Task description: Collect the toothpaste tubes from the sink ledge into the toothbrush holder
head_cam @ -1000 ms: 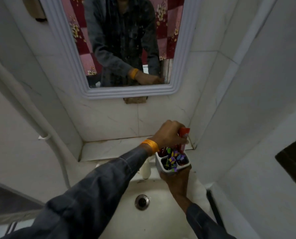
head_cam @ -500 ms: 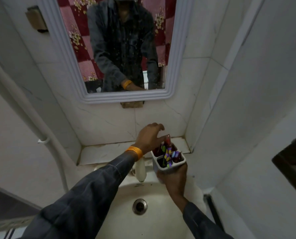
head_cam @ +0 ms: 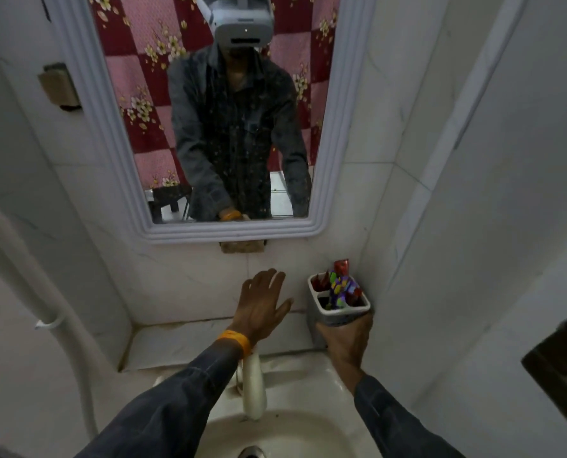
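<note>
A white toothbrush holder [head_cam: 338,315] with several compartments stands at the right end of the sink ledge [head_cam: 183,342], in the wall corner. Red and multicoloured toothpaste tubes [head_cam: 340,285] stick up out of it. My right hand [head_cam: 344,338] grips the holder's lower front. My left hand [head_cam: 264,302], with an orange band at the wrist, hovers flat over the ledge to the left of the holder, fingers spread and holding nothing. No tubes show on the bare part of the ledge.
A white tap [head_cam: 252,388] rises over the basin [head_cam: 295,434] just below my left wrist. A framed mirror [head_cam: 216,110] hangs on the back wall. A white pipe [head_cam: 44,312] runs down the left wall. The right wall stands close to the holder.
My left hand has let go of the red tube in the holder and drawn back to the left. My right hand has set the holder back into the ledge corner.
</note>
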